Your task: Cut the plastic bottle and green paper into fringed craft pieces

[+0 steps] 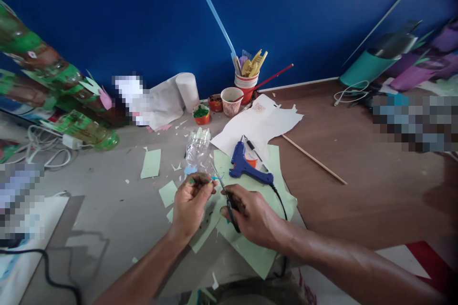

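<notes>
Fingers of the right hand (255,209) are closed around the black handles of a pair of scissors (234,219). Scissor blades extend forward and to the left of these fingers, passing just beside the left fingertips; the blade opening cannot be determined. Fingers of the left hand (190,202) are drawn together in a pinch; what lies between the tips is too small to identify.

Beneath both sets of fingers, a large pale green sheet (259,248) lies on the bench (107,205). Ahead of the right fingers, a blue glue gun (246,167) rests on its side, with a black pen (255,149) just beside it. Its black cord (280,198) curves back along the right of the right hand. Ahead of the left fingers lies a clear plastic item (196,145); to their left lies a cut green piece (150,164). Farther ahead stand a patterned paper cup (231,107) and a small container of green material (201,113). Well to the right of the right fingers, a thin wooden stick (315,159) lies diagonally.
</notes>
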Motion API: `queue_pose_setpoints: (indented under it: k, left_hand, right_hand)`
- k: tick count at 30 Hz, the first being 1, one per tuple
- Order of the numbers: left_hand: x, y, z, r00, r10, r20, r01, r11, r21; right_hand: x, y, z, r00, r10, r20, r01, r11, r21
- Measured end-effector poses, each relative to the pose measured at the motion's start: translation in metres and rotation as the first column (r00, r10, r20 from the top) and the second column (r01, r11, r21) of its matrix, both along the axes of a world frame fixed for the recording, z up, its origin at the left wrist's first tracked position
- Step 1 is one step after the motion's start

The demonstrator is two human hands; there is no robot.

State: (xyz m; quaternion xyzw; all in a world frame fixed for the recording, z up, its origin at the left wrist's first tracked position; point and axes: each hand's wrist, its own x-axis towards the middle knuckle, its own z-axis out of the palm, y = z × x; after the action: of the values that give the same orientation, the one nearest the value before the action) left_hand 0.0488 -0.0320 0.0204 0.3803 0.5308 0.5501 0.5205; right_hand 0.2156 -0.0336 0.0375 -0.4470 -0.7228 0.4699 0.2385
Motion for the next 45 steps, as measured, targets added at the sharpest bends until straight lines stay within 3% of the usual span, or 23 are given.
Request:
queue_pose_setpoints:
  k: [4,9,17,24,40,45]
  left_hand:
    - [-0.001,0.002,-0.002,1.0,-0.01,0.028,0.01,1.0,0.0]
    - [-0.002,0.003,-0.005,0.999,0.023,-0.047,-0.022,0.999,0.024]
    - [0.0,0.004,0.002,0.987,0.024,-0.158,-0.018,0.999,0.041]
    - [0.002,0.002,0.005,0.984,-0.002,-0.18,0.009,0.999,0.04]
    - [0.0,-0.001,-0.001,0.992,-0.033,-0.125,0.036,0.999,0.021]
    - [0.001,-0.001,-0.004,0.999,-0.005,-0.044,0.006,1.0,0.027]
  right_hand:
    - [0.003,0.005,0.004,0.999,-0.048,-0.025,0.047,0.999,-0.028]
    - [0.005,0.009,0.009,0.998,-0.058,0.024,0.058,0.998,-0.013]
    - [-0.001,0.003,0.013,0.998,0.039,0.059,-0.042,0.998,0.043]
    - [-0.004,-0.001,0.008,0.995,0.056,0.086,-0.059,0.998,0.036]
    - [-0.003,-0.001,0.002,0.993,0.057,0.101,-0.064,0.996,0.069]
    - [-0.002,-0.003,0.001,0.994,0.059,0.093,-0.065,0.996,0.059]
